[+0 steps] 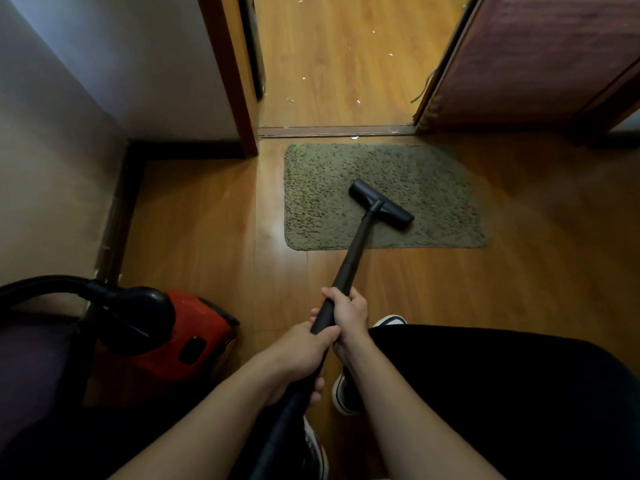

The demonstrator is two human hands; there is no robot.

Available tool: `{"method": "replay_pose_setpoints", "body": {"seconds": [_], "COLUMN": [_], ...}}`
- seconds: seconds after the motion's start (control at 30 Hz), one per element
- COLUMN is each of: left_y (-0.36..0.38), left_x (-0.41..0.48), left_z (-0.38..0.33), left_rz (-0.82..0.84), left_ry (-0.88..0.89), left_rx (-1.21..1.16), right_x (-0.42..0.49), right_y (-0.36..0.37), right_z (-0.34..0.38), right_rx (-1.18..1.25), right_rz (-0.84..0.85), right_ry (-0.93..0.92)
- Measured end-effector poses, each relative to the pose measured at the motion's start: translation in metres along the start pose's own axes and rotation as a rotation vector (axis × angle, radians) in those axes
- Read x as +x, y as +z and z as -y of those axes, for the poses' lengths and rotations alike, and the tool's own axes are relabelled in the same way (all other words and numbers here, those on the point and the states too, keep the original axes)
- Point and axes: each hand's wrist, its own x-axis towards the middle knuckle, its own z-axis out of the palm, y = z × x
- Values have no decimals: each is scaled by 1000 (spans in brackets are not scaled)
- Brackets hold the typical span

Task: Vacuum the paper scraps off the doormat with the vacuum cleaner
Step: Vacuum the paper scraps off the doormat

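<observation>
Doormat: the grey-green rectangular shag doormat (pixel 346 174) lies flat on the orange-brown wooden plank floor (pixel 194 216), just in front of the metal door threshold strip (pixel 332 130) of an open doorway.
Floor: wooden planks run on through the doorway, between a brown door frame (pixel 239 81) on the left and a dark reddish door (pixel 540 53) on the right.
Vacuum cleaner body: the red canister with a black top (pixel 187 330) sits on the floor at the lower left, near the wall, well apart from the doormat; a black hose (pixel 41 285) arcs out of its top toward the left edge.
Wand: the black straight vacuum tube (pixel 353 251) slants up from the hands to the doormat.
Floor head: the black bar-shaped nozzle (pixel 381 205) rests on the doormat, right of its middle, turned at an angle to its edges.
Right hand: the right hand (pixel 349 315) is wrapped around the wand, further up the tube.
Left hand: the left hand (pixel 304 351) is curled around the wand just behind the right, the two touching.
Shoes: dark sneakers with white soles (pixel 341 393) stand beneath the hands.
Paper scraps: small white paper bits (pixel 358 101) dot the floor beyond the threshold; one scrap (pixel 354 136) lies at the threshold strip just above the doormat. Any on the pile itself are too small to tell.
</observation>
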Motion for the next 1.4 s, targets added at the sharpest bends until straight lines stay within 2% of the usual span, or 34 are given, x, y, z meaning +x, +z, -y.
{"method": "replay_pose_setpoints", "body": {"seconds": [0.4, 0.6, 1.0, 1.23, 1.4], "left_y": [30, 0, -66, -77, -98], "left_x": [46, 28, -43, -68, -71], "left_z": [-55, -27, 46, 49, 26], "left_rz": [56, 28, -56, -205, -397], "left_ry": [56, 51, 22, 34, -30], "left_rx": [-4, 68, 93, 377, 783], "right_x": [54, 36, -43, -55, -49], "right_y": [-28, -4, 61, 76, 93], "right_z": [53, 21, -45, -47, -36], "right_rx": [-14, -38, -95, -109, -174], "right_rz": [-62, -67, 41, 73, 119], "right_ry": [-32, -16, 69, 84, 64]}}
